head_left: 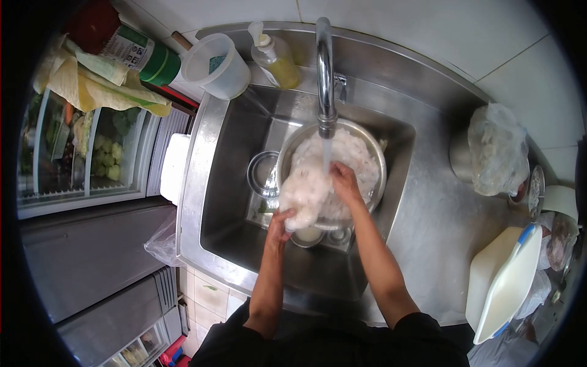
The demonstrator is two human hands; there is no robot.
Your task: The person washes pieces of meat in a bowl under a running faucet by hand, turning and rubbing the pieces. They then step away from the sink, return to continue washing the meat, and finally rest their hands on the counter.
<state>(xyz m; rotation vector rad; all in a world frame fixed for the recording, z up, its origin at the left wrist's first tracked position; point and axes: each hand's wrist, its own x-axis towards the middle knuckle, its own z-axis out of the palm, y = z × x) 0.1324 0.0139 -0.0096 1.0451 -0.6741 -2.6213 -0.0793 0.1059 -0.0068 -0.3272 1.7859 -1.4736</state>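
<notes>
Inside the steel sink (226, 183) sits a round metal bowl (382, 174) filled with pale, pinkish-white pieces (361, 150). I cannot make out exactly what they are. Over the bowl's left side I hold a large pale lump (309, 192) of the same look. My left hand (280, 224) grips its lower end, with the thumb on top. Fingers curled, my right hand (344, 181) is closed at its upper right edge, beside the water stream (327, 154). That water falls from the chrome faucet (324, 73) onto the pale food.
Small metal dishes (264, 174) lie in the sink left of the bowl. A soap bottle (276, 61) and a white plastic tub (221, 72) stand behind. On the right are a plastic bag (498, 150) and a white container (501, 287). A glass-fronted fridge (92, 153) is at left.
</notes>
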